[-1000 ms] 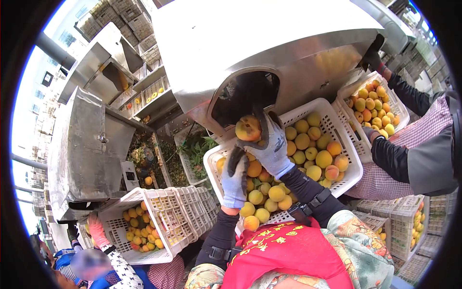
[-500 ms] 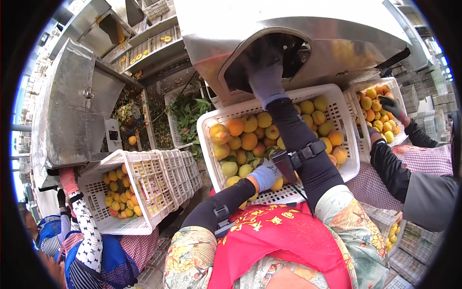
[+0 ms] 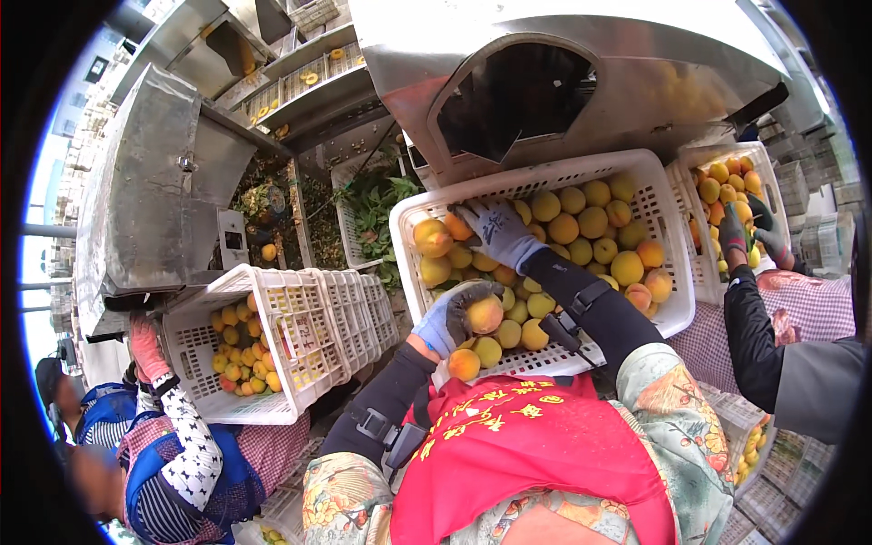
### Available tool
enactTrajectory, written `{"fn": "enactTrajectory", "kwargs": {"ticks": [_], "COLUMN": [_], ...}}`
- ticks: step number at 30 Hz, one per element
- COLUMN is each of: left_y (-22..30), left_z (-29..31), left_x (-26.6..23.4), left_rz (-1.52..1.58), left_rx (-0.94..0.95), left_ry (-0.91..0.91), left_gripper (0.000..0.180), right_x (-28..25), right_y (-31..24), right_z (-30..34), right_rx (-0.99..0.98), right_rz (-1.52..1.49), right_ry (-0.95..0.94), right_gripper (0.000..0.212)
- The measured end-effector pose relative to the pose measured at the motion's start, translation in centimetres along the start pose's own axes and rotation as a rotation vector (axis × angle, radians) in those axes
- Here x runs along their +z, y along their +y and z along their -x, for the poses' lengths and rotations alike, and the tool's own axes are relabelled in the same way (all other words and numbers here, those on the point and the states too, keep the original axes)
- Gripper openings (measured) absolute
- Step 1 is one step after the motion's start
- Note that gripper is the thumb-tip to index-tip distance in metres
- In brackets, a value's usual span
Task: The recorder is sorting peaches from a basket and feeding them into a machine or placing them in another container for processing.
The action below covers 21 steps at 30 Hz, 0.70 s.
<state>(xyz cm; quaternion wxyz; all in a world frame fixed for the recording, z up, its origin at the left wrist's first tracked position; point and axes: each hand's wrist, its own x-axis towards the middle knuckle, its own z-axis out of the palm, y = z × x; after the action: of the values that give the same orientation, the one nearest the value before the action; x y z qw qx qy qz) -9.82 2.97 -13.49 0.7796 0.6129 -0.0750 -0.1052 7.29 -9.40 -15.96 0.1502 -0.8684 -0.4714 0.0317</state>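
Your left hand (image 3: 446,320), by the near-left corner of the white crate (image 3: 677,304), is curled around a peach (image 3: 485,314), which could drop and bruise if the glove slips. Your right hand (image 3: 498,234), near the far-left corner, has fingers partly spread against an orange fruit (image 3: 458,226); I can't tell whether it grips, and pressing hard could dent it

I read this as a fruit-processing shed: steel machines (image 3: 141,191) stand at ten and one o'clock, cut fruit (image 3: 312,79) lies in trays at eleven, and peach-like fruit (image 3: 627,268) fills the central white crate (image 3: 665,232). I see co-workers (image 3: 822,377) at three and eight, and stacked crates (image 3: 772,495) at four.
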Motion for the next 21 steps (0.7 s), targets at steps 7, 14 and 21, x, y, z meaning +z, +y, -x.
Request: {"fn": "enactTrajectory", "kwargs": {"ticks": [7,14,21], "left_y": [-2.6,1.1,8.9], "left_z": [-1.3,-3.4,-5.1], "left_x": [-2.3,-1.8,1.2], "left_rz": [1.081,-0.627,-0.24], "left_rx": [-0.487,0.296,0.151], "left_ry": [0.272,0.324,0.363], "left_gripper": [0.043,0.054,0.039], "right_x": [-2.6,-10.2,-14.0], "right_y": [-2.2,-4.9,-6.3], "right_z": [2.7,6.0,5.8], "right_rx": [0.318,0.321,0.328], "right_rz": [-0.965,-1.046,-1.233], "right_ry": [0.174,0.263,0.385], "right_gripper": [0.067,0.081,0.083]}}
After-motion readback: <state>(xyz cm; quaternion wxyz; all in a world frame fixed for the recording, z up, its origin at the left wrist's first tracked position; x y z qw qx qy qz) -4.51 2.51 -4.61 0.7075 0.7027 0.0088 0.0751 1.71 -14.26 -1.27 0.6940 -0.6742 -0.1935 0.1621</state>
